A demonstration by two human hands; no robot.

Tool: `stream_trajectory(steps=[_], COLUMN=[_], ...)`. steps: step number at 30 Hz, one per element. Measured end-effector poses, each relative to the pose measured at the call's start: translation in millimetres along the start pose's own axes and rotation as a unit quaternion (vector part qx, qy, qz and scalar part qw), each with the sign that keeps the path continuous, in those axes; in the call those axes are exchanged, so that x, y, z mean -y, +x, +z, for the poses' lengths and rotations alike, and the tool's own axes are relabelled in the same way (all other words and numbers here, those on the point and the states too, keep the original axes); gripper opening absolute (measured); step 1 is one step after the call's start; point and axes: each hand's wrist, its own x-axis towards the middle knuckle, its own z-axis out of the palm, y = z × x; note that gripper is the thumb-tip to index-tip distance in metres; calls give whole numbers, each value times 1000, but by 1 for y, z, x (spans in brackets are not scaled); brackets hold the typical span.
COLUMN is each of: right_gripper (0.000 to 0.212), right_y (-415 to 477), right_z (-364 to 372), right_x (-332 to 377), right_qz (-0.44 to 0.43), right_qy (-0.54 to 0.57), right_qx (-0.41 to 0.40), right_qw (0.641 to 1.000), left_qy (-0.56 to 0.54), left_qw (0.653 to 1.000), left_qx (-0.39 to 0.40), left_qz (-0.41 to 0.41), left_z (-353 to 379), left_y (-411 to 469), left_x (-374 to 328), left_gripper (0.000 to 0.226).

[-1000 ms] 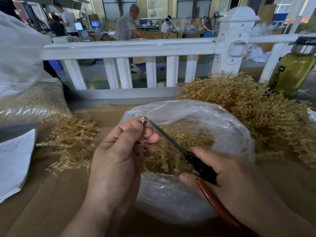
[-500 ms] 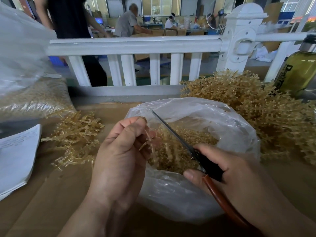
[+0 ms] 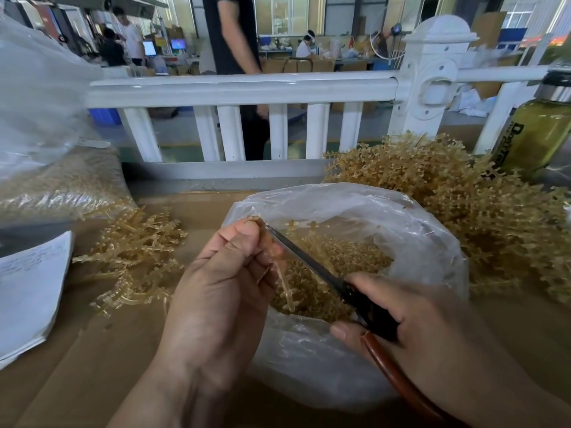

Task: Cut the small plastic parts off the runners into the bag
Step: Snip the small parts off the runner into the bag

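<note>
The clear crinkled plastic bag (image 3: 386,217) is thin, glossy film. The amber translucent plastic runners (image 3: 463,196) at 2 o'clock look waxy. The black-bladed metal scissors (image 3: 309,261) have a glossy red-brown handle. The brown cardboard tabletop (image 3: 92,381) is matt.

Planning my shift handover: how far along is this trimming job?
Done: cut parts already heap in the plastic bag, and a small pile of runners, seemingly stripped, lies at left. In hand: the left hand pinches one runner over the bag while the right hand holds scissors to it. Left: the large heap of runners at right, so much remains.
</note>
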Motion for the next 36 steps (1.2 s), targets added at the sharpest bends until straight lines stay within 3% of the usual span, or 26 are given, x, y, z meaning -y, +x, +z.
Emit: stream_trajectory(steps=[13,36], right_gripper=[50,47], right_y=[0,-1], right_z=[1,-2], right_x=[0,-1], right_qz=[-20,-39], right_qy=[6,5], right_qx=[-36,-48], right_qw=[999,998], left_qy=[29,17], left_qw=[999,999], left_qx=[-27,-31], left_qz=[25,25], left_z=[4,6], left_y=[1,-1], left_x=[1,3], left_gripper=[9,8])
